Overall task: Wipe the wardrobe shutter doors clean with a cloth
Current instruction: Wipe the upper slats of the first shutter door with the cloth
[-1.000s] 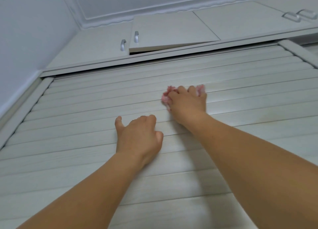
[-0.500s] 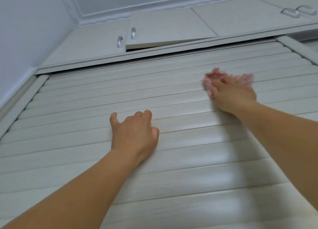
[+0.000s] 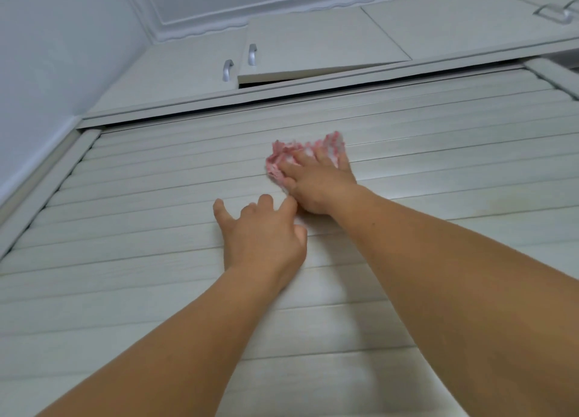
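Note:
The pale slatted wardrobe shutter door (image 3: pixel 131 197) fills most of the view. My right hand (image 3: pixel 319 181) presses a bunched pink-and-white cloth (image 3: pixel 283 158) against the upper slats, fingers laid over it, and the cloth sticks out beyond my fingertips and thumb. Just below and to the left, my left hand (image 3: pixel 263 234) rests on the slats with bent fingers and holds nothing. Its fingertips almost touch my right wrist.
Above the shutter run upper cabinet doors with metal handles (image 3: pixel 228 70); one door (image 3: pixel 313 46) hangs slightly ajar. A white wall (image 3: pixel 47 71) borders the left side, next to the shutter's side frame (image 3: pixel 40 184). A faint yellowish stain (image 3: pixel 498 202) marks the slats at right.
My right hand swept the cloth to the right along the slats, then back left to the middle. My left hand stayed in place on the slats.

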`<state>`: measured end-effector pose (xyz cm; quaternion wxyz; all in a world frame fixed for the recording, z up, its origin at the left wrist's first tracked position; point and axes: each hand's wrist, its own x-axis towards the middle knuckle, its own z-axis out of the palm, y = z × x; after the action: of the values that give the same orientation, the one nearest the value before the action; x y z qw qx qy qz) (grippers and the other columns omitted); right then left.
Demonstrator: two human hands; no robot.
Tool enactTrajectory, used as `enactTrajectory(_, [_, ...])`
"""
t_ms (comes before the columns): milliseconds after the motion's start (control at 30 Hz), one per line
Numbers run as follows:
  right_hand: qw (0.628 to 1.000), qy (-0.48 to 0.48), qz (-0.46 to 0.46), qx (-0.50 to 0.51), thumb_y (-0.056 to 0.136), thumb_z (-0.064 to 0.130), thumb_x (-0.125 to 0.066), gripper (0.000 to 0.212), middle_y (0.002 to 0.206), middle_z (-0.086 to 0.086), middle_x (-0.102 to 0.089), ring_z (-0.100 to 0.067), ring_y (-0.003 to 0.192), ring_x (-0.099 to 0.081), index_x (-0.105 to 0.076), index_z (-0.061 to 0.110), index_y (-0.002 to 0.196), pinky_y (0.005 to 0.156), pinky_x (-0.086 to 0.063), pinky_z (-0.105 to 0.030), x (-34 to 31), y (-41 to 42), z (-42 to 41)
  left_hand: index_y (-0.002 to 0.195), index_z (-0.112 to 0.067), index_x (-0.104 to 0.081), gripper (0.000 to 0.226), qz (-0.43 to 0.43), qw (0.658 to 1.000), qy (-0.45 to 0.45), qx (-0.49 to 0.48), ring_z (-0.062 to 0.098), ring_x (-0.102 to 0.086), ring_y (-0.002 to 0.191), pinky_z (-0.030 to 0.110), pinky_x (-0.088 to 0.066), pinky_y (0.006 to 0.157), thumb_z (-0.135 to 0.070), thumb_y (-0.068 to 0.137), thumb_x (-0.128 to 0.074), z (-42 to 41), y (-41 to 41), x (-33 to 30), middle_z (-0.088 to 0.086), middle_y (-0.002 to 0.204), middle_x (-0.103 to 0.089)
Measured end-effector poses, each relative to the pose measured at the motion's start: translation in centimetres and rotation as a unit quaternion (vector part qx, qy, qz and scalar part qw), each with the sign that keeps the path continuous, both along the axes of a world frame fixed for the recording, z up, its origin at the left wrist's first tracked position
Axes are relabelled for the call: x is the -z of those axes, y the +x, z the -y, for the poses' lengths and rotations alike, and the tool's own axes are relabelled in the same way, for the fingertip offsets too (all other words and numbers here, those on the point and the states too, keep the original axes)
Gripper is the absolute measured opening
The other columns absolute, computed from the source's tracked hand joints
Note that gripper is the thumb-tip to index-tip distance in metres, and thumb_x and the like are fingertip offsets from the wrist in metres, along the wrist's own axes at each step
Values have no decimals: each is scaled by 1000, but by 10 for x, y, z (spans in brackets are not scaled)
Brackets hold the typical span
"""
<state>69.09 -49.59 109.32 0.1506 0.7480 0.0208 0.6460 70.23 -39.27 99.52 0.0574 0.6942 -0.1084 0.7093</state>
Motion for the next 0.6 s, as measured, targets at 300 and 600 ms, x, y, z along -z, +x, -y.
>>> enactTrajectory(300, [999, 54, -4, -6, 95, 64, -12, 57, 160, 5, 1, -27, 146, 6, -17, 44, 148, 115, 7, -54, -18, -21, 52, 128, -32, -40, 38, -19, 1000, 2, -16, 19, -50, 109, 60, -2, 108, -31, 92, -26, -1, -3, 3, -2, 121, -46])
enactTrajectory(600, [977, 200, 74, 5, 100, 46, -8, 55, 159, -9, -7, -41, 144, 5, -18, 27, 151, 107, 17, -63, 1, -19, 72, 147, -27, -14, 57, -77, 978, -67, 180, 10, -35, 132, 50, 3, 114, -21, 93, -30, -12, 2, 10, -9, 145, -38])
